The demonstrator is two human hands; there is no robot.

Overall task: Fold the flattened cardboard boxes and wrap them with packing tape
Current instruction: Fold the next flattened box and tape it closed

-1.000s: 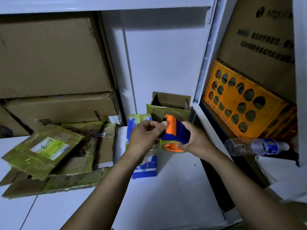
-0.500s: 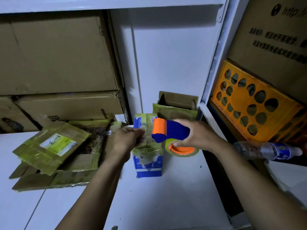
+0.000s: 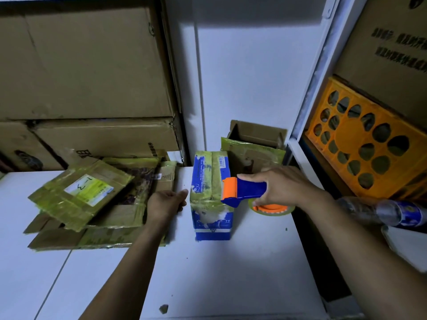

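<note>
The box (image 3: 211,199) stands upright near the bench's (image 3: 208,273) back edge. The right hand (image 3: 285,188) grips the dispenser (image 3: 247,191), nose against the box's right side. The left hand (image 3: 165,203) lies loosely curled beside it, holding nothing. Unbraced, the box may tip or slide under the pull.

You're facing a white wall (image 3: 242,77) in dim light: left of it 2 stacked brown cartons (image 3: 87,65), right of it an orange crate (image 3: 353,135).
</note>
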